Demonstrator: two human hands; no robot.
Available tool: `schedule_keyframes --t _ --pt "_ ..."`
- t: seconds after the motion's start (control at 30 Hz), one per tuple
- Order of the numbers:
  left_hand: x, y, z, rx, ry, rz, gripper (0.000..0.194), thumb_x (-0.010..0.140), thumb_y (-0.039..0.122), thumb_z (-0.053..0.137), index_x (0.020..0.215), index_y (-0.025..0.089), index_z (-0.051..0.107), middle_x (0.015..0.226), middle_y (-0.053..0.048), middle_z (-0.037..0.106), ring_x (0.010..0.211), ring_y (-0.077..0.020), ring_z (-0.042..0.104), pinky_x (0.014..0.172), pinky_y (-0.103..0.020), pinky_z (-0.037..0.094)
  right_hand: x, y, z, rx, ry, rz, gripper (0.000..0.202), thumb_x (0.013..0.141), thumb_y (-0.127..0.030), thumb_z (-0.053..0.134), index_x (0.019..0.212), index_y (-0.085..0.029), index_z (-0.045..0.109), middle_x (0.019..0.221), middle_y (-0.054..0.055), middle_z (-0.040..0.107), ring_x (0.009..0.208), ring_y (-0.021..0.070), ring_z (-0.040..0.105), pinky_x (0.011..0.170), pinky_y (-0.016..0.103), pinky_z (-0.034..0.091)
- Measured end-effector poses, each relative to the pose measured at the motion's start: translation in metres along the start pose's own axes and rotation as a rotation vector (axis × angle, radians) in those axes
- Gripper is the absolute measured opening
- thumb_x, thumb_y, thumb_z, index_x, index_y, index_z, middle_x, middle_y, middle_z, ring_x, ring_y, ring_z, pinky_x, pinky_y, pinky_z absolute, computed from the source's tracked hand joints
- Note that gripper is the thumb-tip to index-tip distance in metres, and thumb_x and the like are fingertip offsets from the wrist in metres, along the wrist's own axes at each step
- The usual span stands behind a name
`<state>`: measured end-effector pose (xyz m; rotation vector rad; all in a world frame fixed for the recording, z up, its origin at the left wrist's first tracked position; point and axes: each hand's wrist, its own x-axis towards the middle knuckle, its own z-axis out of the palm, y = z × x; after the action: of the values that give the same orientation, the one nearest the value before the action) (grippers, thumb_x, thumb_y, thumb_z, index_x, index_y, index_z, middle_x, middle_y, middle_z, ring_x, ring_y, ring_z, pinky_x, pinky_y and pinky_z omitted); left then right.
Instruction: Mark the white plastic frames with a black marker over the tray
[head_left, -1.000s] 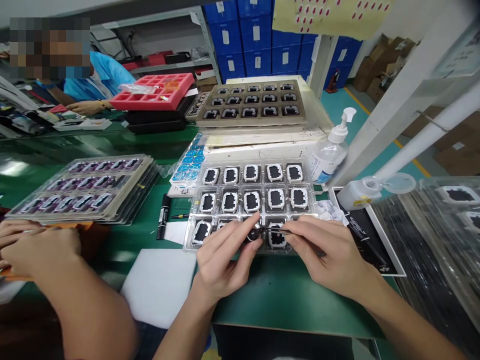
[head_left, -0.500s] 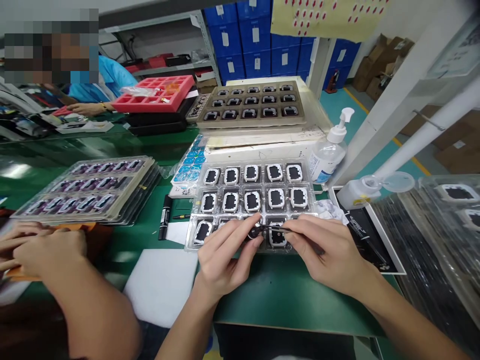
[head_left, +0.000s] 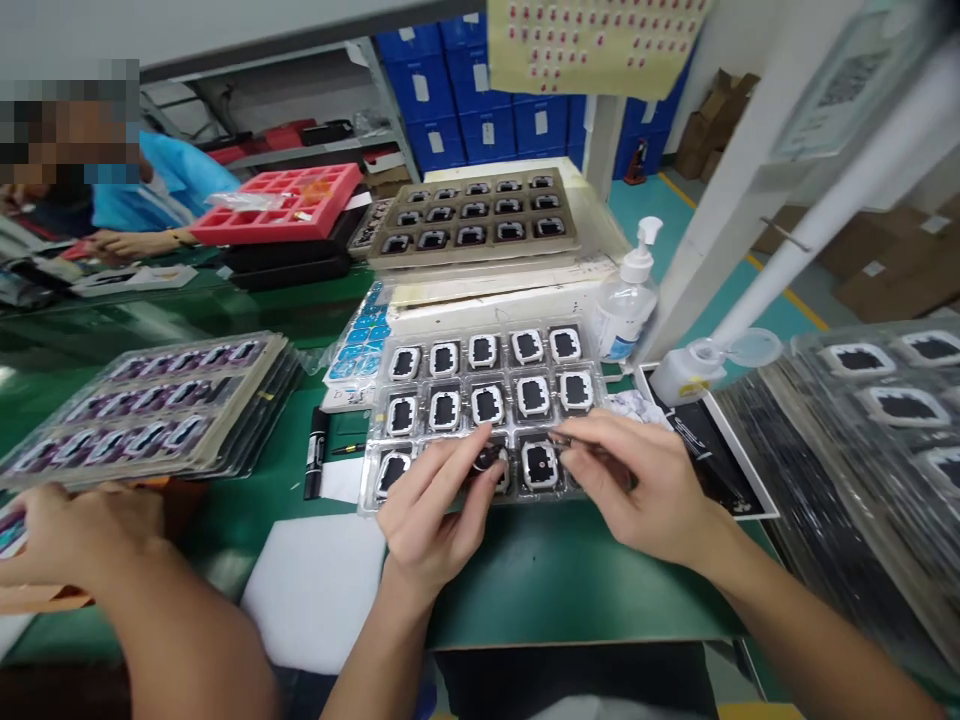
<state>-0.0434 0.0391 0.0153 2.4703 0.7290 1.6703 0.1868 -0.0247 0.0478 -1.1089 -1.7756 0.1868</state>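
My left hand (head_left: 429, 508) pinches a small dark round part (head_left: 486, 458) between thumb and fingers, above the front row of a clear plastic tray (head_left: 369, 490). In the tray sit several white-rimmed square frames with black centres, such as this frame (head_left: 540, 465) between my hands. Thin dark tweezers (head_left: 562, 438) are gripped in my right hand (head_left: 645, 485); their tips point left, a short gap away from the round part. My fingers and the part cover some of the front-row frames.
On the left, a co-worker's arm (head_left: 172, 620) reaches in beside stacked trays (head_left: 262, 400). A black marker (head_left: 315, 455) and a white foam sheet (head_left: 315, 590) lie nearby. Behind stand a brown tray (head_left: 585, 230) and a pump bottle (head_left: 622, 310); another bottle (head_left: 686, 372) stands right.
The tweezers have drawn back to the right, away from the round part in my left hand. The whole view has shifted slightly. The co-worker's hand at left has moved.
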Motion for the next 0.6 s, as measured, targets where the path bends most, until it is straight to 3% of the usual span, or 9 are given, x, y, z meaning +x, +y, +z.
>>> schedule_keyframes --t 0.17,0.23,0.3,0.37,0.43,0.6 --pt "0.000 -0.004 0.001 -0.006 0.019 -0.002 0.060 0.093 0.005 0.077 0.150 0.022 0.071 0.116 -0.012 0.083 0.090 -0.0226 0.078 0.078 -0.034 0.064 -0.025 0.000 -0.030 -0.250 0.295 0.343 0.019 0.109 -0.033 0.064 0.124 -0.023 0.072 0.083 0.000 0.074 0.069 0.0156 0.067 0.069 0.028 0.054" --pt "-0.001 -0.005 0.002 -0.010 0.017 0.004 0.059 0.095 0.005 0.074 0.152 0.022 0.070 0.119 -0.014 0.083 0.092 -0.0235 0.078 0.078 -0.035 0.064 -0.044 0.003 -0.036 -0.415 0.278 0.490 0.020 0.108 -0.035 0.065 0.122 -0.022 0.070 0.077 -0.002 0.072 0.063 0.0158 0.065 0.065 0.028 0.049" --pt "-0.001 -0.006 0.003 -0.009 0.025 0.020 0.059 0.095 0.006 0.073 0.152 0.023 0.069 0.120 -0.013 0.083 0.092 -0.0239 0.078 0.078 -0.036 0.065 -0.060 0.009 -0.034 -0.622 0.150 0.574 0.019 0.107 -0.036 0.065 0.119 -0.022 0.068 0.076 -0.001 0.073 0.062 0.0184 0.067 0.060 0.030 0.041" --pt "-0.002 -0.006 0.004 0.002 0.036 0.034 0.059 0.094 0.007 0.075 0.151 0.023 0.070 0.119 -0.013 0.084 0.093 -0.0244 0.079 0.078 -0.036 0.065 -0.070 0.016 -0.028 -0.787 0.039 0.583 0.016 0.108 -0.034 0.061 0.115 -0.021 0.068 0.079 0.002 0.074 0.063 0.0212 0.067 0.059 0.032 0.034" --pt "-0.003 -0.006 0.005 0.015 0.049 0.047 0.058 0.094 0.007 0.077 0.149 0.022 0.071 0.117 -0.013 0.084 0.092 -0.0242 0.079 0.078 -0.035 0.065 -0.073 0.022 -0.021 -0.857 0.017 0.553 0.016 0.109 -0.031 0.057 0.110 -0.019 0.068 0.085 0.005 0.075 0.066 0.0229 0.067 0.059 0.035 0.030" --pt "-0.002 -0.007 0.006 -0.004 0.087 0.062 0.057 0.093 0.006 0.078 0.148 0.020 0.071 0.109 -0.013 0.084 0.085 -0.0227 0.077 0.073 -0.035 0.061 -0.070 0.025 -0.014 -0.868 0.101 0.454 0.021 0.111 -0.031 0.057 0.107 -0.016 0.070 0.103 0.015 0.074 0.094 0.0315 0.068 0.074 0.039 0.044"
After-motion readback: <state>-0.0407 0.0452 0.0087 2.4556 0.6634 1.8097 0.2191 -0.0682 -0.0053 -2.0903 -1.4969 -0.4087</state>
